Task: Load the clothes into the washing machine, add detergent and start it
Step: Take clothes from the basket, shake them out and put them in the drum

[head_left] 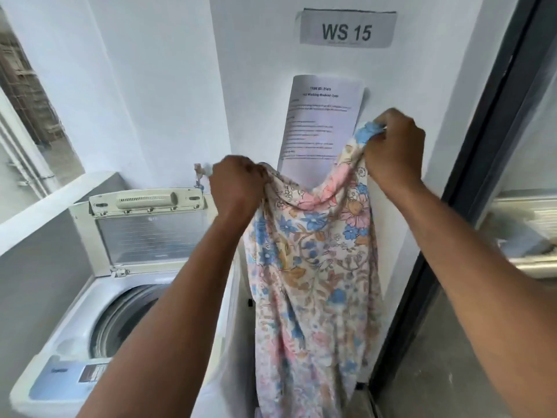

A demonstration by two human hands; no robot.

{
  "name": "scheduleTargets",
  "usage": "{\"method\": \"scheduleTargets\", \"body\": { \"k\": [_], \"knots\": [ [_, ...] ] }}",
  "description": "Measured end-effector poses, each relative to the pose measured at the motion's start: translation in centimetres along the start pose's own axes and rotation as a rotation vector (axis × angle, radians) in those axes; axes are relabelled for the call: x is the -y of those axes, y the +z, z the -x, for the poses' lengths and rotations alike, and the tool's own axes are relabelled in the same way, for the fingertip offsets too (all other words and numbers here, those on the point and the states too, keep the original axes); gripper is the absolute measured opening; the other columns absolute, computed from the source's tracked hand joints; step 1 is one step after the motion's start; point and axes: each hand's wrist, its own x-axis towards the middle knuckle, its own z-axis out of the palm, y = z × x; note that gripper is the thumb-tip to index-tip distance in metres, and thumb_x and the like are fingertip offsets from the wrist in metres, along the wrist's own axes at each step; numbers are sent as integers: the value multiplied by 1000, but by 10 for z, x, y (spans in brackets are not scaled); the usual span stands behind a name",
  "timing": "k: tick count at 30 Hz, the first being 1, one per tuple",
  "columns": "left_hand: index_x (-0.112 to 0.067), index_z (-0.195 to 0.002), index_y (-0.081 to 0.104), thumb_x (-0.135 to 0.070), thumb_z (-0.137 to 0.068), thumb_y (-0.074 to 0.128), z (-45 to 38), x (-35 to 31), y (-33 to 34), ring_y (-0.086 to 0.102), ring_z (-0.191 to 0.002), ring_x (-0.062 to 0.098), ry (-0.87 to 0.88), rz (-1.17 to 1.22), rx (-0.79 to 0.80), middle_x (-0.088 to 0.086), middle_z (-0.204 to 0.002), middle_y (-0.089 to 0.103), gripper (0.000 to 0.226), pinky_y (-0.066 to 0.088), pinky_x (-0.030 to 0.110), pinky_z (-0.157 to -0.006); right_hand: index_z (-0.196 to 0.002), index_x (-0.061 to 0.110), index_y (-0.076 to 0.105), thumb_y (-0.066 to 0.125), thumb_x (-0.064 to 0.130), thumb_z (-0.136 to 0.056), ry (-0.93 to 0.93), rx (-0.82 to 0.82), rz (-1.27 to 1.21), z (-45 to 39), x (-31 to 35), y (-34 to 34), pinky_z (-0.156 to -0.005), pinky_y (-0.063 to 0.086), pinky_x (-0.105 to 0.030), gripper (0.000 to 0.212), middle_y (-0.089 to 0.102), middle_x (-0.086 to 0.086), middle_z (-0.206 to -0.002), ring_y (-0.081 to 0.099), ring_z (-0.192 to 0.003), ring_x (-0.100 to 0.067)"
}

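Note:
A long floral cloth (pixel 313 276) in pink, blue and tan hangs down in front of the wall. My left hand (pixel 236 188) grips its upper left edge. My right hand (pixel 391 146) holds the upper right corner, a little higher. The cloth's lower end runs out of the frame at the bottom. To the left stands a white top-loading washing machine (pixel 75 333). Its lid (pixel 147 230) is raised upright and the drum (pixel 126 318) lies open, partly hidden behind my left forearm. The machine's control panel (pixel 66 378) shows at the lower left.
A sign reading "WS 15" (pixel 346 28) and a printed sheet (pixel 322 122) hang on the white wall. A dark door frame (pixel 470 188) runs down the right, with glass beyond. A white ledge (pixel 60 200) and window lie to the left.

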Motion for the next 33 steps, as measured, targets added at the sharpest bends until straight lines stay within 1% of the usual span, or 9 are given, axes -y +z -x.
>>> {"method": "scheduleTargets", "body": {
  "k": [4,12,16,18,23,25,28,30,33],
  "knots": [
    [-18,-94,81,-23,-95,60,5,11,3,73,-94,27,-55,114,-155,3,-102,78,21,42,23,-75,-107,14,65,43,8,-87,30,-181,-24,-12,4,-10,-66,34,-30,30,72,-8,-108,65,-101,-31],
    [-24,-103,77,-30,-93,65,33,42,21,71,-102,36,-124,-214,318,9,-106,77,17,52,33,-80,-100,17,70,40,15,-83,114,113,-195,7,3,16,-82,58,-40,35,76,-4,-103,70,-96,-26],
    [-25,-128,67,-60,-95,59,77,35,29,73,-102,14,102,200,425,-5,-116,77,49,59,41,-90,-92,18,71,47,10,-87,74,192,-239,1,22,19,-63,50,-29,25,71,0,-86,64,-76,-21],
    [-33,-139,56,-73,-89,58,100,21,33,70,-110,6,152,405,508,-14,-127,71,64,59,39,-94,-82,19,69,51,14,-86,112,227,-317,0,33,25,-65,57,-37,19,66,5,-73,65,-71,-22],
    [-31,-158,23,-53,-80,81,134,27,71,62,-123,20,57,214,653,-2,-149,57,99,53,42,-99,-84,14,58,45,11,-96,166,285,-484,3,55,27,-58,61,-51,18,61,-4,-74,62,-45,-15],
    [-25,-146,42,-32,-89,71,139,42,81,69,-107,33,-4,89,632,7,-126,70,64,57,44,-86,-85,15,55,40,9,-97,163,248,-550,-5,59,19,-59,62,-56,19,66,-10,-80,67,-48,-16],
    [-17,-94,61,-27,-90,54,127,52,75,68,-90,39,-12,52,506,11,-93,74,12,48,37,-66,-87,15,54,36,5,-93,197,77,-657,-26,50,0,-56,63,-53,21,70,-24,-98,77,-69,-27],
    [-16,-75,55,-25,-78,51,102,51,63,67,-75,37,-3,94,406,8,-71,69,10,38,35,-57,-93,11,56,37,-1,-92,256,-54,-744,-38,31,-16,-57,64,-49,22,68,-26,-104,78,-78,-29],
    [-21,-83,76,-15,-69,52,57,39,37,69,-67,22,21,165,282,2,-67,72,28,38,27,-56,-103,17,62,37,-7,-84,224,-206,-664,-37,-12,-32,-65,65,-45,39,69,-16,-105,77,-85,-24]
  ]
}}
